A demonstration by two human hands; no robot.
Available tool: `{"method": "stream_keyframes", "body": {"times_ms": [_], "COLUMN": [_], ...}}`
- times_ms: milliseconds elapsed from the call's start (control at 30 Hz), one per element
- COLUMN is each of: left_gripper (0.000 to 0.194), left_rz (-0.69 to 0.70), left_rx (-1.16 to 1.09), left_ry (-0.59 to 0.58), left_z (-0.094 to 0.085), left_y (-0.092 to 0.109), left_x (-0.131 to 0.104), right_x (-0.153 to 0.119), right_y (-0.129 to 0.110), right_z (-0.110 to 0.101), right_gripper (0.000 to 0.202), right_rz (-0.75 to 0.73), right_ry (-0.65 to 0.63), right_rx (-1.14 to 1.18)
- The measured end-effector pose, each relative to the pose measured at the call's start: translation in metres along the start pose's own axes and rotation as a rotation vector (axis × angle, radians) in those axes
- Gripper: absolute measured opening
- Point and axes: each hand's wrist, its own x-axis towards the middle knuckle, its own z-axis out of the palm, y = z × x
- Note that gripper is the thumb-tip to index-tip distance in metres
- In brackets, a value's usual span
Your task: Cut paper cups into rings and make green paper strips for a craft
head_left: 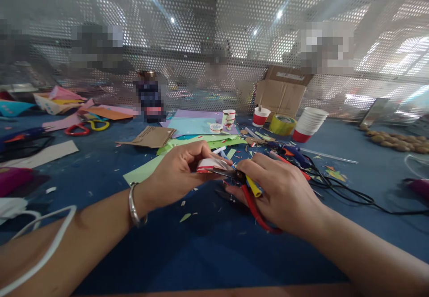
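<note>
In the head view, both my hands are close together above the bench (214, 252), midway along its near edge and a little in from it; I can't tell whether their fingertips touch. My left hand (184, 167) pinches a white piece with red bands (208, 164) between thumb and fingers, and a silver bracelet (134, 205) circles that wrist. My right hand (281, 187) is wrapped around the red and yellow handles of the scissors (250, 201), the blades pointing left and lying against the piece; whether they bite into it I can't make out. Green paper (140, 171) lies just beyond my left hand, with folded cardboard (152, 137) behind it. Toward the far edge, purple and blue sheets (191, 125) lie in the middle, and to their right come a red and white cup (260, 118), a yellow tape roll (282, 125) and a leaning stack of cups (310, 125), a brown box (281, 95) behind them.
</note>
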Motion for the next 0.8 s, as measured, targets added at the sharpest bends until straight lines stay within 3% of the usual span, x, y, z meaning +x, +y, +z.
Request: {"method": "stream_keyframes", "body": {"times_ms": [367, 800], "left_gripper": [0.011, 0.019], "left_rz": [0.016, -0.028], "left_rx": [0.026, 0.078], "left_ry": [-0.039, -0.008], "left_z": [-0.0056, -0.0015], "left_y": [0.0044, 0.0043], "left_x": [0.0024, -0.0004], "right_x": [0.0024, 0.0004], "right_y": [0.0021, 0.0017], "right_z": [-0.0022, 0.001], "right_gripper": [0.033, 0.031], "right_rz": [-0.009, -0.005], "right_ry": [-0.009, -0.012], "right_rx": [0.044, 0.013]}}
